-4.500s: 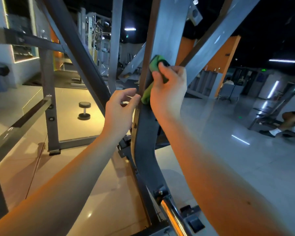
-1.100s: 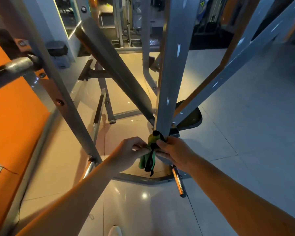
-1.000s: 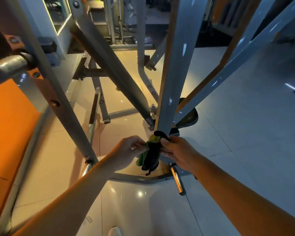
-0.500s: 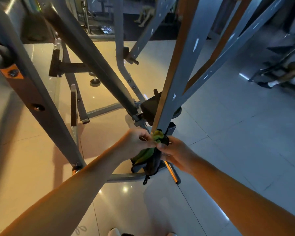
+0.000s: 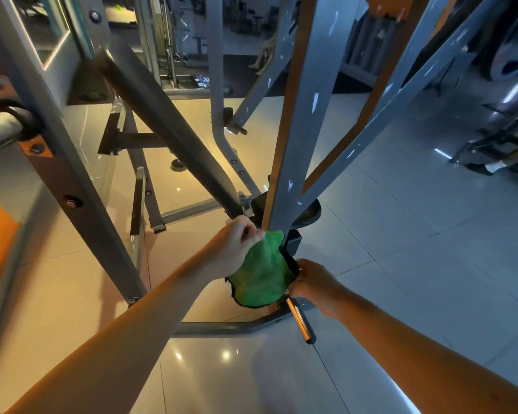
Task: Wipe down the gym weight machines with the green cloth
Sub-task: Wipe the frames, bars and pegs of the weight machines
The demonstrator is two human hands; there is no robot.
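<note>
Glossy tiled gym floor (image 5: 401, 249), and a grey machine frame (image 5: 305, 130) rises mid-scene. Down at its base the green cloth (image 5: 260, 273) is spread between both hands. The left hand (image 5: 237, 243) pinches its top corner, the right hand (image 5: 308, 282) grips its right edge, just above a chrome peg (image 5: 299, 319).

Glossy tiled floor (image 5: 401, 264): warm beige left, grey right, light spots reflected near middle. Weight machine frame (image 5: 216, 326) stands on it, grey base bar across centre, rail foot (image 5: 159, 228) left of centre. Small round dark object (image 5: 178, 166) farther back. Dark mat (image 5: 240, 74) along far edge.
</note>
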